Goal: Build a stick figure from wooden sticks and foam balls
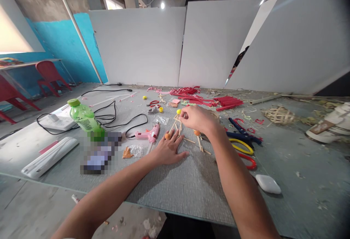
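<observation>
My left hand (170, 150) lies with its fingers spread on the tabletop, over part of a small frame of thin wooden sticks (175, 124). An orange ball (167, 136) shows at its fingertips. Above the frame, my right hand (199, 118) is closed in a pinch at the upper sticks, close to a yellow ball (178, 111); what lies between its fingertips is hidden. A second orange ball (197, 133) with sticks (201, 144) under it stands below my right wrist. To the left of my hands lies a pink hot glue gun (147, 134).
On the left are a green bottle (86, 118), a power strip (56, 121), black cables and a white case (50, 157). Pliers with yellow handles (242, 146), red handles (248, 161) and a white earbud case (268, 184) lie right. Red strips (228, 102) lie behind.
</observation>
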A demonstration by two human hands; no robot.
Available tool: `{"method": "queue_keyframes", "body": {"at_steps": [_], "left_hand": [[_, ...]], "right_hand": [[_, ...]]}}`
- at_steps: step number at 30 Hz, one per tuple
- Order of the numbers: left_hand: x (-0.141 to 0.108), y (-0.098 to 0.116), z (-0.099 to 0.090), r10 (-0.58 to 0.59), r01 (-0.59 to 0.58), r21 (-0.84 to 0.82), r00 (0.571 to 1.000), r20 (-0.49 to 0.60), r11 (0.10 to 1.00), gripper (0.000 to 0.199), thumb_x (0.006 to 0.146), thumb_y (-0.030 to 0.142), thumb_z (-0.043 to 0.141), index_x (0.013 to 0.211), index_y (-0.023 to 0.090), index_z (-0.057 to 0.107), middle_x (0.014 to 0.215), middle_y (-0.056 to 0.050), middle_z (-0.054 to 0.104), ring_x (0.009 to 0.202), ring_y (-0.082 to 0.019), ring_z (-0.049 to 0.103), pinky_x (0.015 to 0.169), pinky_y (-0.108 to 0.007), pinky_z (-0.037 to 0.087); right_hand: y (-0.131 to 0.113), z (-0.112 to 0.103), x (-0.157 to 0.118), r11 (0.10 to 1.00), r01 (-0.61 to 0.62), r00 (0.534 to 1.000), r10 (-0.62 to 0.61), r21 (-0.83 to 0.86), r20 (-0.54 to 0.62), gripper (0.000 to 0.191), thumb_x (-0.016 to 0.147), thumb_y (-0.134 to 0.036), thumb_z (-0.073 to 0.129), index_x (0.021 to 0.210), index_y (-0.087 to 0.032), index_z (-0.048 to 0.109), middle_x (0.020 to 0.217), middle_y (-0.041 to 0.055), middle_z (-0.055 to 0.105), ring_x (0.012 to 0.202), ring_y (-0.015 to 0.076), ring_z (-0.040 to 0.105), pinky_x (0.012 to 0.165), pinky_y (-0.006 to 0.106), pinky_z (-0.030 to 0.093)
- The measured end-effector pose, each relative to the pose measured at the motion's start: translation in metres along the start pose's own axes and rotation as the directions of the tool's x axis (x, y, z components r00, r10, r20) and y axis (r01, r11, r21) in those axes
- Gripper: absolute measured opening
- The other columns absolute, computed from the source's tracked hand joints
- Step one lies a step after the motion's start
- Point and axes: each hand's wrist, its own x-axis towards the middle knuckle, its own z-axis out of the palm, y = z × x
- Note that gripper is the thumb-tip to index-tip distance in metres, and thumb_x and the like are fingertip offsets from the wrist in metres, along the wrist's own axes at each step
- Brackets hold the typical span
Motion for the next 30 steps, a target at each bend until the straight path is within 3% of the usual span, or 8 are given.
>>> {"method": "queue_keyframes", "body": {"at_steps": [10, 17, 24, 30], "left_hand": [[0.001, -0.003, 0.007, 0.019, -0.019, 0.001, 0.999, -0.034, 1.0, 0.086, 0.098, 0.081, 0.031, 0.164, 0.025, 0.034, 0.173, -0.013, 0.027, 0.161, -0.038, 0.018, 0.129, -0.058, 0.014], [0.001, 0.0, 0.004, 0.013, -0.013, 0.012, 0.999, -0.038, 1.0, 0.085, 0.099, 0.08, 0.031, 0.16, 0.023, 0.04, 0.169, -0.012, 0.036, 0.16, -0.037, 0.022, 0.13, -0.056, 0.015], [0.001, -0.001, 0.005, 0.012, -0.011, 0.023, 0.999, -0.035, 1.0, 0.086, 0.099, 0.08, 0.029, 0.162, 0.021, 0.038, 0.168, -0.013, 0.038, 0.159, -0.037, 0.026, 0.13, -0.057, 0.015], [0.002, -0.001, 0.005, -0.006, 0.006, 0.029, 1.0, -0.002, 1.0, 0.092, 0.098, 0.081, 0.028, 0.163, 0.017, 0.037, 0.169, -0.016, 0.035, 0.16, -0.039, 0.02, 0.13, -0.056, 0.014]], "right_hand": [[-0.002, 0.0, 0.0, 0.999, -0.024, 1.0, 0.024, -0.044, -0.007, 0.014, 0.089, -0.03, 0.062, 0.087, -0.025, 0.075, 0.088, 0.0048, 0.079, 0.072, 0.0202, 0.065, 0.06, 0.031, 0.032], [-0.002, -0.002, -0.001, 0.994, -0.062, 0.998, 0.06, -0.093, -0.015, 0.014, 0.088, -0.025, 0.062, 0.089, -0.024, 0.076, 0.089, 0.0065, 0.079, 0.074, 0.0216, 0.068, 0.061, 0.031, 0.035], [0.0, 0.007, 0.007, 1.0, 0.022, 1.0, -0.022, 0.0, -0.003, 0.016, 0.091, -0.02, 0.06, 0.086, -0.021, 0.075, 0.088, 0.0084, 0.079, 0.078, 0.0206, 0.068, 0.063, 0.03, 0.036], [0.002, 0.012, 0.011, 0.999, 0.03, 0.999, -0.028, 0.044, -0.034, 0.017, 0.09, -0.015, 0.06, 0.087, -0.019, 0.076, 0.086, 0.0087, 0.078, 0.079, 0.0202, 0.068, 0.066, 0.03, 0.038]]}}
